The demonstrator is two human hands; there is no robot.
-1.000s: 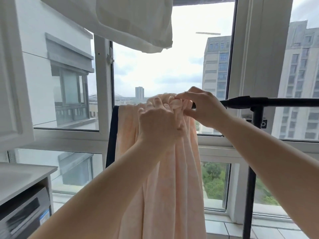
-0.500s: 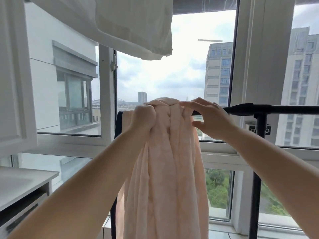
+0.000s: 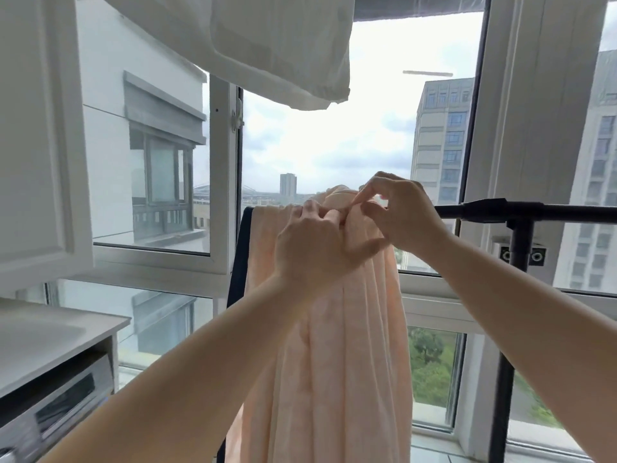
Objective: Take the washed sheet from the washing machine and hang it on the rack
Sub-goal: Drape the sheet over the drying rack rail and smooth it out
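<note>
Sheet (image 3: 337,345) draped over rack (image 3: 521,212), before window (image 3: 334,135)

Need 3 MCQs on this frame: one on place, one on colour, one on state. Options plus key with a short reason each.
1. Where does the peach fabric sheet hang?
A. over the black metal rack bar
B. on the window handle
C. on the grey countertop

2. What colour is the cloth hanging overhead?
A. blue
B. white
C. peach

3. How is the sheet lying on the bar?
A. spread flat along it
B. bunched in folds at one spot
C. clipped with pegs

Key: 1 A, the sheet drapes over the bar's left stretch. 2 B, the overhead cloth is white against the sky. 3 B, gathered pleats fall from where the left hand and right hand pinch it.
</note>
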